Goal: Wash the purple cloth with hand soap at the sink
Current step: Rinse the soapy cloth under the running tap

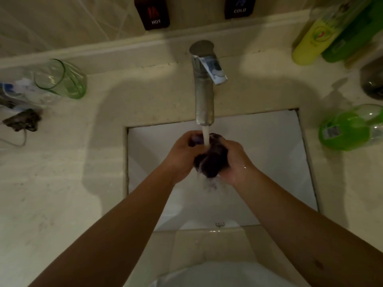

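I keep the purple cloth (211, 160) bunched directly under the tap's (204, 88) stream over the sink (269, 141) so water runs through it. My left hand (183, 156) and right hand (233, 162) are both closed round it, squeezing; suds, I think, show faintly. The soap bottle (350, 127) lies on the table (62, 183) to my right, within reach.

The tabletop (62, 183) is pale beige stone with a rectangular white sink (269, 152) set into it and a metal faucet (204, 90) mounted behind the basin. On the left stand a green-tinted glass tumbler (62, 79), a dark crumpled item (21, 120) and a thin cable (16, 142). On the right stand a green soap bottle (350, 129), a yellow bottle (310, 44) and a darker green bottle (350, 38) touching it.
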